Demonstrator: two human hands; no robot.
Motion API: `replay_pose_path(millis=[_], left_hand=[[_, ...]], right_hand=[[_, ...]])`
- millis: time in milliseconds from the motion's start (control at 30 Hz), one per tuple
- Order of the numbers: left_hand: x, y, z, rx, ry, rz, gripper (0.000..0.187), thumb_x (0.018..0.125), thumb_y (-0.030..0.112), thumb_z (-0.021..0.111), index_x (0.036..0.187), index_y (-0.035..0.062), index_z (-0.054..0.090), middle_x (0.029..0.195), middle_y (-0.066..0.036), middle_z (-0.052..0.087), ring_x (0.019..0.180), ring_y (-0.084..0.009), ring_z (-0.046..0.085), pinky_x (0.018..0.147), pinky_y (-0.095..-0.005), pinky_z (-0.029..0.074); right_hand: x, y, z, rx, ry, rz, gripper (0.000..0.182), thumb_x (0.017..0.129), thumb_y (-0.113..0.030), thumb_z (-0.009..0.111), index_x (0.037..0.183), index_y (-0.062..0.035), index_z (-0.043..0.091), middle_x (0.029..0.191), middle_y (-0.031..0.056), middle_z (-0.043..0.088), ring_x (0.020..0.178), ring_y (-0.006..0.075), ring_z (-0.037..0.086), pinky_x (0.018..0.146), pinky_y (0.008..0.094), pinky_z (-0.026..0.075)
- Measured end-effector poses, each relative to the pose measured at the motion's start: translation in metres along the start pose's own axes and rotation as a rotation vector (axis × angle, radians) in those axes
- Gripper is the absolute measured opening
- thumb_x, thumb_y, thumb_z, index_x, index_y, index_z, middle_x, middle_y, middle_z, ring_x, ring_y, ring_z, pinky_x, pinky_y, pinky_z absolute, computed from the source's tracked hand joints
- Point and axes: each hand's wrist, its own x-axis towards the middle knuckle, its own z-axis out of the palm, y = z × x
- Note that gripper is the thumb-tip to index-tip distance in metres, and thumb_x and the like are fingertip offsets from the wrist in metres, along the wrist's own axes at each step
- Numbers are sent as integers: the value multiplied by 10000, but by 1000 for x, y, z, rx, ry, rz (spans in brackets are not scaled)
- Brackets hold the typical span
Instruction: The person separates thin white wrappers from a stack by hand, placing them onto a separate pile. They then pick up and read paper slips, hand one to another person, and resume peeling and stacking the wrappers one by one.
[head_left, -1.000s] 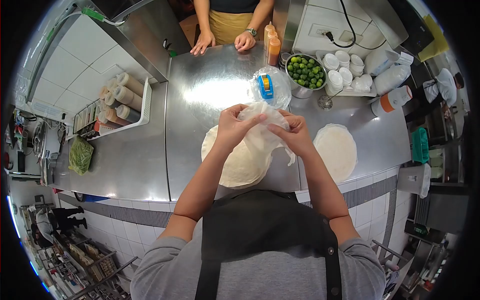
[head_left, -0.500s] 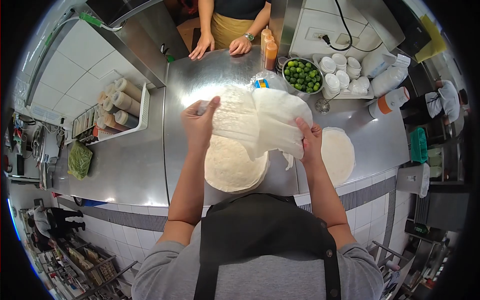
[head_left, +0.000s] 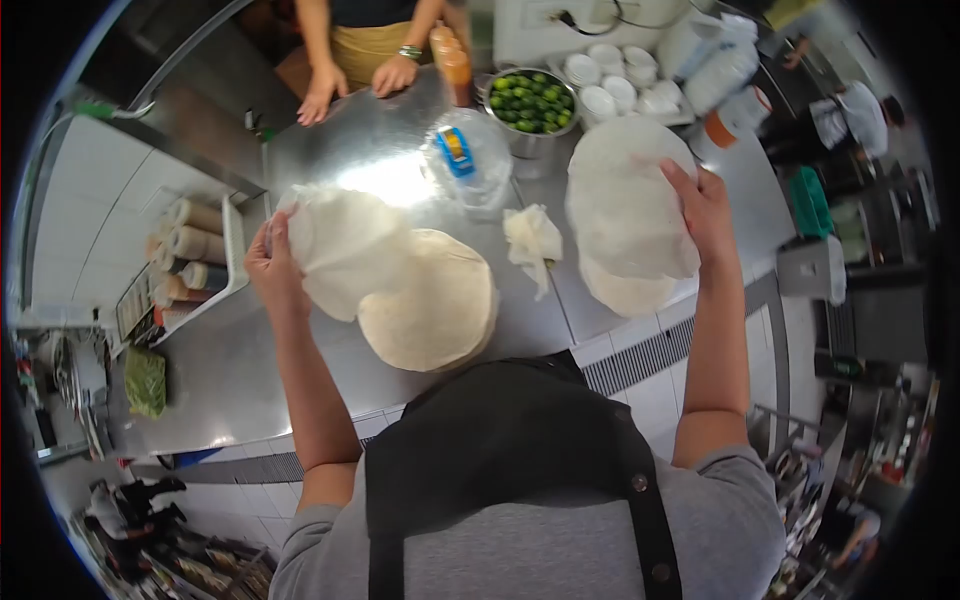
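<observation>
My left hand [head_left: 274,262] pinches the edge of a thin, white round wrapper [head_left: 350,240], which hangs slack and overlaps a stack of round wrappers [head_left: 430,310] on the steel counter in front of me. At the right, my right hand [head_left: 705,210] grips the edge of another thin round wrapper [head_left: 630,190], spread out over a flat wrapper [head_left: 630,292] on the counter. Between the two piles lies a crumpled scrap of wrapper [head_left: 533,237].
Beyond the piles, a blue tape dispenser [head_left: 455,150] rests on clear plastic. A metal bowl of green limes [head_left: 530,103] and white cups [head_left: 600,85] stand behind. Sauce bottles [head_left: 197,243] fill a white basket at left. Another person's hands [head_left: 393,75] rest at the far edge.
My hands have moved apart, each now with its own wrapper. The right one has swung over the wrapper at right, the left one away to the left. The view has shifted.
</observation>
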Motion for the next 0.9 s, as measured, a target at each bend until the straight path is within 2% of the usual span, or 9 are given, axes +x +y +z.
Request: replay_pose_path(millis=[33,167,367,400,500,600,767,833,900], left_hand=[[-5,-4,1,19,-50,22,278,976,276,655,1041,20,743,676,58,578,547,-4,407,477,-207,280],[-21,-20,13,62,-131,-30,279,989,253,634,1090,11,730,708,64,581,548,1,391,464,-201,261],[-36,-16,24,64,-215,-67,294,998,251,615,1119,6,722,758,50,613,572,4,413,483,-189,296],[-40,-13,21,66,-210,-55,294,998,251,615,1119,6,722,758,50,613,572,4,413,483,-189,296],[-44,-6,25,148,-209,-74,301,996,277,619,1124,29,731,630,101,475,515,6,343,449,-197,237],[-51,-5,26,108,-181,-52,291,998,265,613,1093,19,736,635,111,479,499,17,287,442,-205,185],[-63,-7,33,147,-223,-60,291,995,276,619,1115,38,736,608,106,424,497,7,313,441,-200,225],[-66,-7,39,157,-234,-60,284,996,265,617,1109,33,736,618,102,451,500,8,320,441,-200,226],[-68,-9,44,170,-239,-61,278,996,255,614,1102,28,735,628,98,477,504,9,327,441,-200,228]], right_hand=[[3,-1,-15,-156,-55,43,274,937,-257,687,1001,7,714,826,23,706,662,63,626,599,222,490],[1,17,-44,-305,-174,162,294,958,-291,652,1033,-12,711,789,-9,683,622,42,591,575,220,472],[-10,18,-47,5,-115,190,315,967,-272,636,1123,-1,669,909,24,698,726,81,640,670,238,514],[-9,18,-50,112,7,170,337,966,-275,637,1142,12,653,935,38,696,759,96,647,689,243,519],[-10,12,-51,323,134,114,387,959,-297,642,1159,34,625,985,68,689,810,130,656,713,254,529],[0,69,-90,322,158,123,389,955,-320,646,1147,18,639,952,59,691,816,129,658,716,256,529],[10,241,-148,-260,258,263,423,949,-340,649,1122,46,641,888,127,699,873,183,674,745,294,525],[15,300,-161,-635,300,26,344,949,-299,655,1070,20,617,727,46,612,541,107,505,497,295,420],[17,320,-162,-648,362,-47,348,948,-282,652,1087,33,599,722,65,607,538,118,504,501,301,424]])
